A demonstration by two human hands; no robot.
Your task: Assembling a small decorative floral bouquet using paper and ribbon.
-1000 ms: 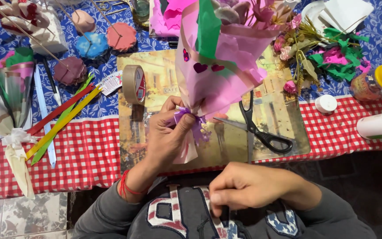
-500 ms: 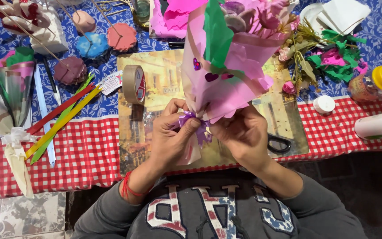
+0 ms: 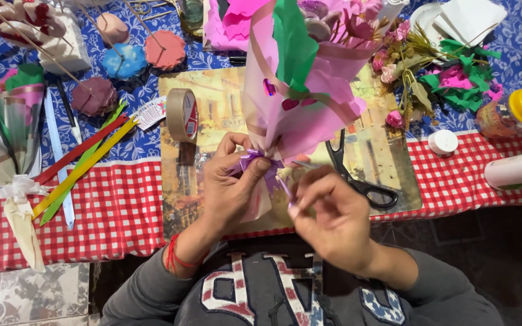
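Tape roll (image 3: 182,114), black scissors (image 3: 357,178), yellow-lidded jar (image 3: 515,112) on table

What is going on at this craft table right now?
A person is tying a pink paper bouquet. The left hand grips its narrow neck, where a purple ribbon is wound. The right hand pinches a ribbon end, pulling it aside. Black scissors and a tape roll lie on the mat beside it.

bouquet (image 3: 300,90): pink paper wrap, green strip, upright, frame centre-top
ribbon (image 3: 260,160): purple, around bouquet neck, tail running lower right
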